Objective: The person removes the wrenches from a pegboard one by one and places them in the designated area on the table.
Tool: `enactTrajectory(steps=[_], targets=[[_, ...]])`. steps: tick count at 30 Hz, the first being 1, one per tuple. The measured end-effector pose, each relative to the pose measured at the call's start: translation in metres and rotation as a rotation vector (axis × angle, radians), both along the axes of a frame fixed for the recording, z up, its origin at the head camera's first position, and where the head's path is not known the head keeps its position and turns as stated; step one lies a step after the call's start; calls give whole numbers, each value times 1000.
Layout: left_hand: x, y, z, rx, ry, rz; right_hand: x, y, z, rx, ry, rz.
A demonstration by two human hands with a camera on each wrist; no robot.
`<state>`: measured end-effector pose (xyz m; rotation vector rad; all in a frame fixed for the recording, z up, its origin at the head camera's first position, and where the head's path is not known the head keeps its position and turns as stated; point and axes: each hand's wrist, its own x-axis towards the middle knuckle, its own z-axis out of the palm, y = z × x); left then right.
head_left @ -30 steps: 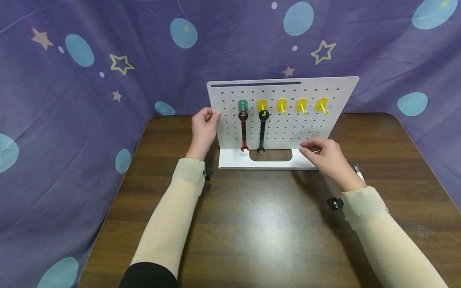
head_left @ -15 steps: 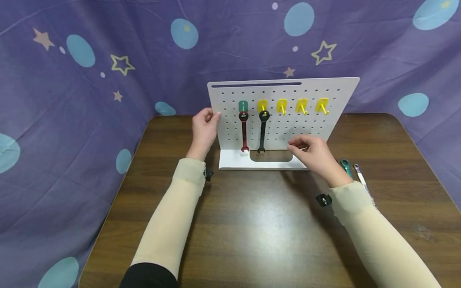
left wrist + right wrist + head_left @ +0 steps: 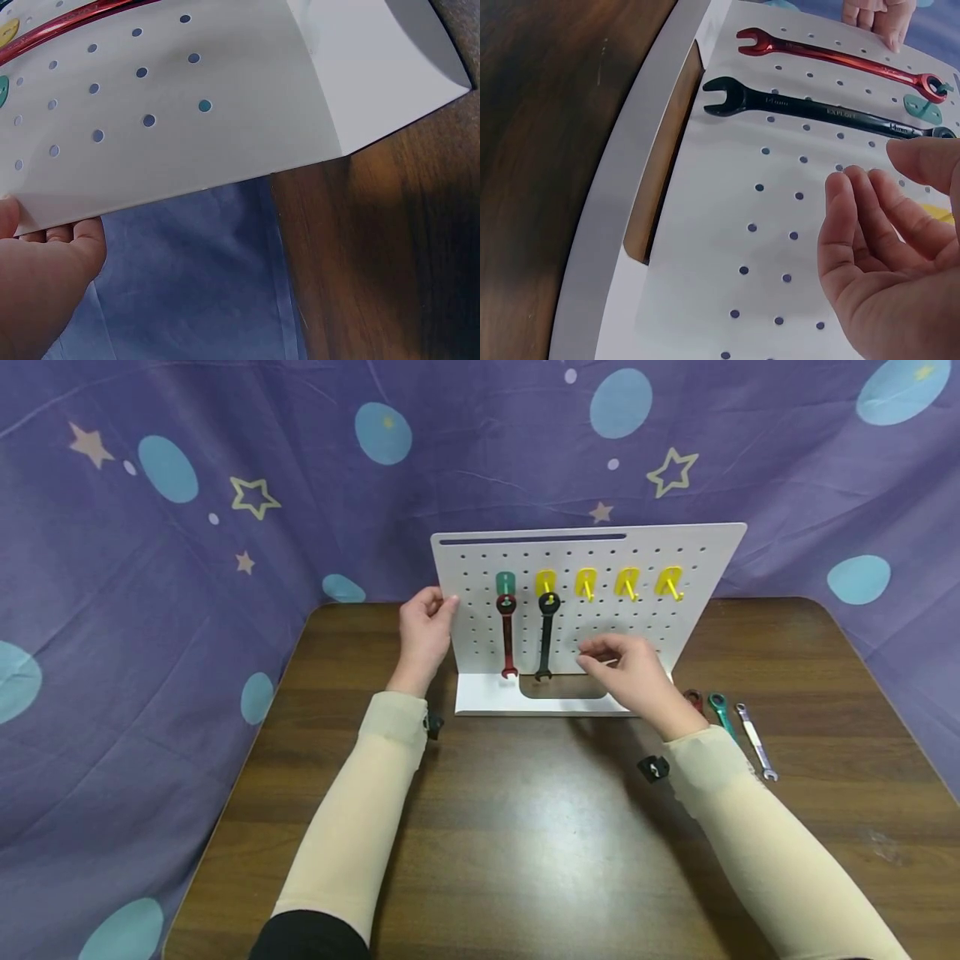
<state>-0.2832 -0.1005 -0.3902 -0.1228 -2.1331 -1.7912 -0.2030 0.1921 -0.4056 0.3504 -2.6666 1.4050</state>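
A white pegboard (image 3: 615, 547) stands on its base. Its left edge is pinched between thumb and fingers of my left hand (image 3: 423, 631); the left wrist view shows the fingertips going behind that edge. A red wrench (image 3: 507, 639) hangs from a green hook (image 3: 506, 582), and beside it a black wrench (image 3: 547, 635) hangs from a yellow hook (image 3: 546, 582). My right hand (image 3: 630, 672) hovers before the board's lower part, right of the black wrench. In the right wrist view its fingers (image 3: 859, 202) are loosely bent, thumb apart, with nothing between them.
Several more yellow hooks (image 3: 627, 583) to the right carry nothing. On the wooden table (image 3: 525, 827), right of the board, lie a second red wrench (image 3: 693, 698), partly hidden by my right hand, a green wrench (image 3: 720, 710) and a silver wrench (image 3: 757, 743). A purple curtain (image 3: 480, 443) hangs behind.
My right hand has moved left and slightly up along the board's front, uncovering the wrenches on the table. My left hand has stayed at the board's edge.
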Motion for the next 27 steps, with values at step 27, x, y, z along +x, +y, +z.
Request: enactTrajectory(steps=[27], targets=[[1, -1, -1, -15, -12, -8, -23, -30, 7, -30, 31, 45]])
